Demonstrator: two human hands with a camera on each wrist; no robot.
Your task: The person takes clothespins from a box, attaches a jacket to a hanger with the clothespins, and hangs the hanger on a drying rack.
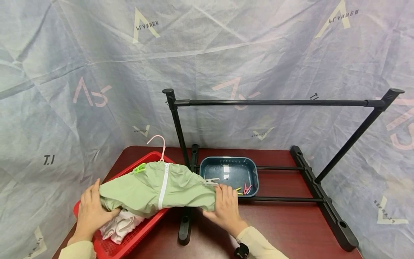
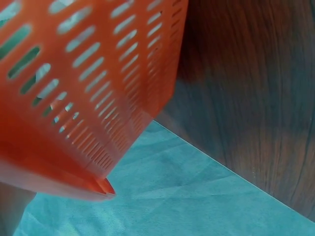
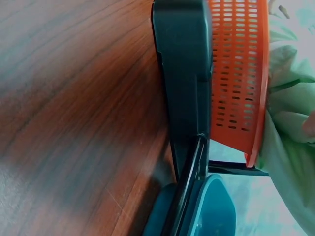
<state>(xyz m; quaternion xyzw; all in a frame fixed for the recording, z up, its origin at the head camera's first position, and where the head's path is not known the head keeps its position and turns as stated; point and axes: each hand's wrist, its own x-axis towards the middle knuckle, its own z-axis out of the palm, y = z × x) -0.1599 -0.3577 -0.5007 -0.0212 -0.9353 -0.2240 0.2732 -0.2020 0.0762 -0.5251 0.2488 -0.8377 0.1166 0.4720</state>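
Note:
A light green garment [image 1: 139, 187] with a white zipper lies across the red basket [image 1: 129, 248], its right end reaching past the basket's rim. The hook of a pink hanger [image 1: 163, 147] sticks up from its collar. A green clothespin [image 1: 139, 168] sits at its left shoulder, a white clothespin [image 1: 211, 181] near its right end. My left hand [image 1: 90, 212] holds the garment's left end, thumb toward the front. My right hand [image 1: 225, 208] grips the right end, fingers on top beside the white clothespin and thumb below. White cloth [image 1: 119, 225] shows in the basket under the garment.
A black rack with a raised bar [image 1: 275, 103] stands on the dark red table [image 1: 275, 226]. Its left foot [image 1: 184, 230] is beside the basket. A blue tray [image 1: 229, 160] at the rack's base contains pink [image 1: 247, 188] and yellow clothespins. Grey printed sheeting hangs behind.

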